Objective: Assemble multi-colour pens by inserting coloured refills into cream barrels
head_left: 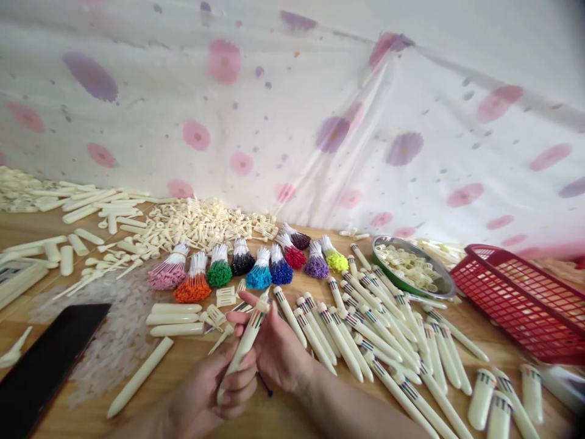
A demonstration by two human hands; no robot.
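My left hand [214, 393] is closed round the lower barrel of a cream multi-colour pen [244, 344]. My right hand [269, 341] grips the same pen near its top, fingers curled and one fingertip pointing left. The pen tilts up to the right. Just beyond my hands stand bundles of coloured refills [242, 265] in a row: pink, orange, green, black, blue, red, purple, yellow. To the right lie several assembled pens [365, 332] side by side on the wooden table [183, 366].
Cream barrels [176, 318] and small cream parts [196, 222] are heaped at the left and back. A green bowl [411, 268] of parts and a red basket [525, 299] stand right. A black phone-like slab [41, 366] lies near left. A flowered cloth [297, 122] hangs behind.
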